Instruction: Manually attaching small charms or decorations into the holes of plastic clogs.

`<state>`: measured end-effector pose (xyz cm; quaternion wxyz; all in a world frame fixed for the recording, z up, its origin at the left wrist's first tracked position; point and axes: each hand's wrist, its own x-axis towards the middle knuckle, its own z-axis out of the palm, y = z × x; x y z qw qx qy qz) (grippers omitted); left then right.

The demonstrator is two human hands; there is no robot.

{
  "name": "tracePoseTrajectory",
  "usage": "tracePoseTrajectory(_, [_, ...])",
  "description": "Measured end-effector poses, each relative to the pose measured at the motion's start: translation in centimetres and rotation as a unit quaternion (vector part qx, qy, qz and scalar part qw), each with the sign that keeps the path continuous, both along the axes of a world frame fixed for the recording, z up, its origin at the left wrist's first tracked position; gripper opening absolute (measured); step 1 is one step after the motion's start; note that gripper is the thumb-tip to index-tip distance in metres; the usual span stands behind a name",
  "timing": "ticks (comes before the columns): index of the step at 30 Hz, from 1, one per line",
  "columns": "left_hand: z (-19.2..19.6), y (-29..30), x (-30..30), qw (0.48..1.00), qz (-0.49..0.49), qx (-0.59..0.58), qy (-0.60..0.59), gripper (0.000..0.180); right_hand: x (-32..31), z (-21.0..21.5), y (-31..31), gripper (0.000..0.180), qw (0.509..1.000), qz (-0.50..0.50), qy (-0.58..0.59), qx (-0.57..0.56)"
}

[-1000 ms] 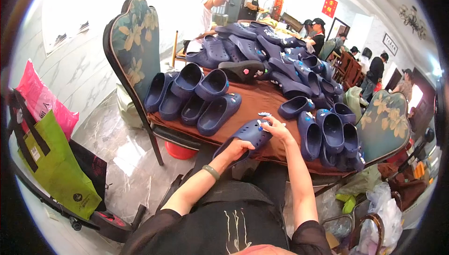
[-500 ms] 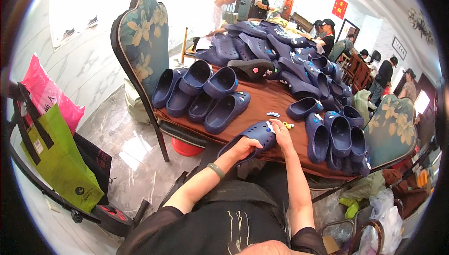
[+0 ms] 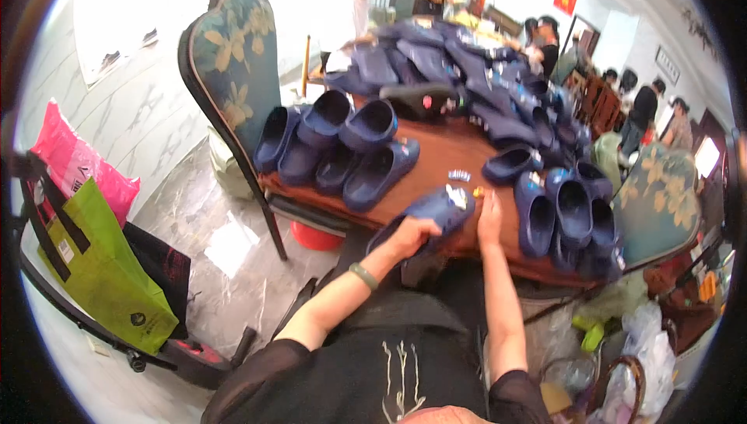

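Note:
My left hand [image 3: 414, 236] grips a navy clog [image 3: 442, 210] by its side, toe pointing away from me, over the table's front edge. Pale charms [image 3: 457, 197] sit on the clog's toe. To the right of the clog, my right hand [image 3: 489, 220] is at the tabletop, its fingers stretched out and somewhat blurred. Right beside those fingertips lies a small yellow charm [image 3: 478, 191]; whether they touch it is unclear. A little farther back, a pale blue-and-white charm [image 3: 459, 176] lies on the brown tabletop [image 3: 420, 187].
Navy clogs [image 3: 380, 175] stand on the table's left, more clogs [image 3: 572, 210] on its right. A large clog pile [image 3: 443, 62] covers the back. Flowered chairs [image 3: 237, 58] flank the table. Bags [image 3: 109, 261] hang at left. Several people work farther off.
My right hand has come off the clog's toe and moved right, to the tabletop by the yellow charm. The left hand keeps hold of the clog. The whole view has shifted slightly.

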<state>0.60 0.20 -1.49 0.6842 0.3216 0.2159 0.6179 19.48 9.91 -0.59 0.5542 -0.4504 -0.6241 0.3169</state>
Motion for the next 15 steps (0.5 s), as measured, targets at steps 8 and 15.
tracePoseTrajectory(8, [2.4,2.7,-2.8,0.994,0.063,-0.051,-0.071,0.019,4.8,-2.6,8.2,0.016,0.982,-0.179,-0.058,0.021])
tracePoseTrajectory(15, [0.5,2.5,-3.1,0.992,0.121,-0.028,0.0,0.013,-2.1,1.1,6.8,0.041,0.856,-0.175,-0.423,0.239])
